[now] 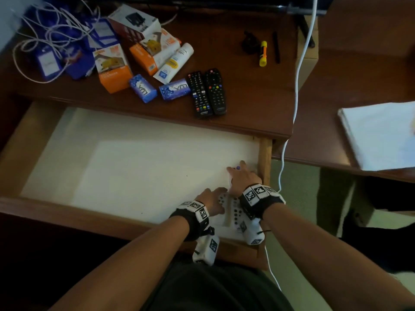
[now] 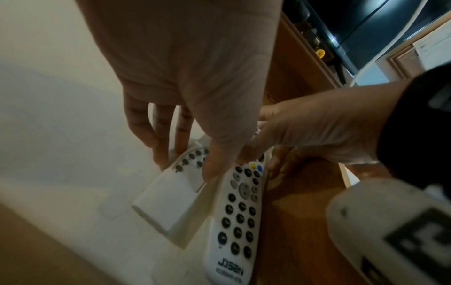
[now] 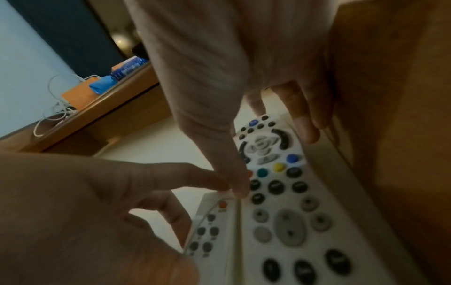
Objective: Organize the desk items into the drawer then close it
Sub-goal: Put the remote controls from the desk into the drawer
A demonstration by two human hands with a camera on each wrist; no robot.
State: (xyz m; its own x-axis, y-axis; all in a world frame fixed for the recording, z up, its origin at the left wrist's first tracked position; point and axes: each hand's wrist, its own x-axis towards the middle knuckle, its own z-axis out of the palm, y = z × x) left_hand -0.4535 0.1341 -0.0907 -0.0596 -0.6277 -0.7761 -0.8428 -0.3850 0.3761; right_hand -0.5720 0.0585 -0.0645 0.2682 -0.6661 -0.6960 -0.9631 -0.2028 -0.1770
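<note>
Head view: both hands work in the near right corner of the open drawer (image 1: 139,158). The left hand (image 1: 212,202) and right hand (image 1: 243,179) set two white remotes side by side. Still on the counter (image 1: 247,86) beyond the fingers are two black remotes (image 1: 207,93), two soap bars (image 1: 157,89), three boxes, one tube (image 1: 176,62) and one marker (image 1: 263,53).

Left wrist view: the left fingers (image 2: 139,125) and thumb pinch the small remote (image 2: 171,200), lying beside the long remote (image 2: 239,217).

Right wrist view: the right fingers (image 3: 305,123), spread, hold the long remote's far end beside the drawer wall, thumb pressing its near edge. To do this well, the hands should likely slide both remotes flush against that wall, parallel, saving floor for the rest.
</note>
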